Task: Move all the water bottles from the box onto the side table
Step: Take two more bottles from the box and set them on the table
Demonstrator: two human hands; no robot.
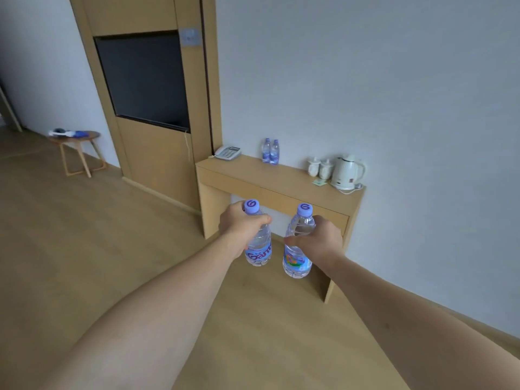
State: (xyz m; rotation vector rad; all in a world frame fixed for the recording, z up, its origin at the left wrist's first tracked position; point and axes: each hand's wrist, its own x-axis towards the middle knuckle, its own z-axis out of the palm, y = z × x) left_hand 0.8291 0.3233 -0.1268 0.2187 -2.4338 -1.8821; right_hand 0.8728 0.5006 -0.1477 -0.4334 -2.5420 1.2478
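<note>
Your left hand [242, 223] has its grip wrapped round the shoulder of one water bottle [259, 249], thumb over the front just under the purple cap. Your right hand [318, 239] pinches the second bottle [298, 258] the same way, fingers curled across its upper body. Both bottles hang upright below your grips, caps up, side by side but not touching, so you carry two per trip and can set each down on its base without turning your wrist.

Ahead of both grips stands the wooden side table [281, 178] against the wall. Two bottles [270, 152] already stand together on its tabletop, beyond your left grip and close to the wall. The telephone [228, 152] lies left of them; the white kettle [347, 173] and two cups [320, 166] sit beyond your right grip. The bare stretch between the standing pair and the cups looks like the natural landing place, I judge.

The box is not in view, so you cannot tell how many bottles remain.
</note>
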